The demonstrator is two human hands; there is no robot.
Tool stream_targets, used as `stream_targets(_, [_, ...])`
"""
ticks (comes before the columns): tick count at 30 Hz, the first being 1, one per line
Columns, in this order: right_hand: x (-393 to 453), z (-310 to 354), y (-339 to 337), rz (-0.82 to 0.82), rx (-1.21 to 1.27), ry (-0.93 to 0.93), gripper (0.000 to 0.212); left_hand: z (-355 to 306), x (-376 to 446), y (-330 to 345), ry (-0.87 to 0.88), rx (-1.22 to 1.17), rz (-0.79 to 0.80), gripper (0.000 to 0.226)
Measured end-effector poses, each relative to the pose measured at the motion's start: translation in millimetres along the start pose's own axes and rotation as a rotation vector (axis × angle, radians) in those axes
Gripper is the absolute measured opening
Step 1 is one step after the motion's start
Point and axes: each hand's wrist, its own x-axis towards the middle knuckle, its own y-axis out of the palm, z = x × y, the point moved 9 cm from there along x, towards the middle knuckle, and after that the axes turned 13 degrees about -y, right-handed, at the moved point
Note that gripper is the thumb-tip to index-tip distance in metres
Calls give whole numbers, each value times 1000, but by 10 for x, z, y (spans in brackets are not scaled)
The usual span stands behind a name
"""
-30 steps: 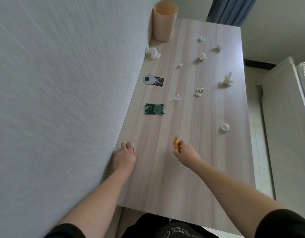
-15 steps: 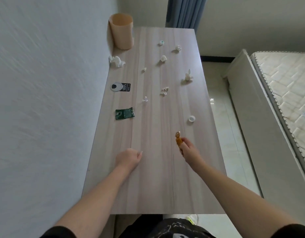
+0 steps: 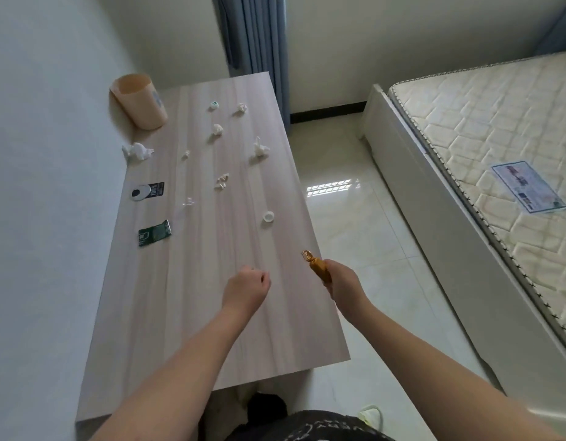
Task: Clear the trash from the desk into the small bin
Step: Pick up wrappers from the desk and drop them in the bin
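My right hand [image 3: 344, 283] pinches an orange candy wrapper [image 3: 316, 265] above the desk's right edge. My left hand [image 3: 247, 289] is curled into a loose fist over the near middle of the wooden desk [image 3: 192, 313]; whether it holds anything is hidden. The small beige bin [image 3: 141, 101] stands at the far left corner against the wall. Trash lies between: a green packet [image 3: 154, 232], a black-and-white tag [image 3: 147, 190], a clear scrap [image 3: 188, 202], a white bottle cap [image 3: 268, 216], a second cap [image 3: 213, 106] and several crumpled tissues, such as one [image 3: 137, 151] by the wall.
A white wall [image 3: 46, 186] runs along the desk's left side. To the right lie a glossy tiled floor [image 3: 355, 218] and a bare mattress [image 3: 498, 154] on a white frame. Blue curtains [image 3: 253, 36] hang behind the desk's far end.
My left hand left the wall-side edge and moved right to the desk's middle. My right hand with the wrapper shifted right toward the desk edge. The view swung right, showing floor and bed.
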Motion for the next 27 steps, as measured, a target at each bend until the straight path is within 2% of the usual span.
stream_targets(4, [-254,141,-797,-99,-117,-163,56,-715,-207,62,48,-57,-16,43])
stream_targets(6, [-368,214,-1198,-134,-160,-241,61,-1093,-323,52,90,-83,-32,45])
stream_targets(9, [-500,202,-1737,-209,-124,-247,65,-1602,-467,9,152,-113,-72,41])
stream_targets(17, [-558,169,-2589,-239,-119,-226,45,-2605,-536,-42,329,-194,-150,13])
stream_targets(20, [-441,228,-2721,-217,-139,-244,45,-2787,-389,7,352,-224,-136,11])
stream_targets(25, [-16,243,-2900,-163,-124,-241,22,-2990,34,51,338,-302,-155,12])
stream_targets(27, [223,263,-2978,-133,-120,-238,21,-3077,258,56,331,-329,-171,11])
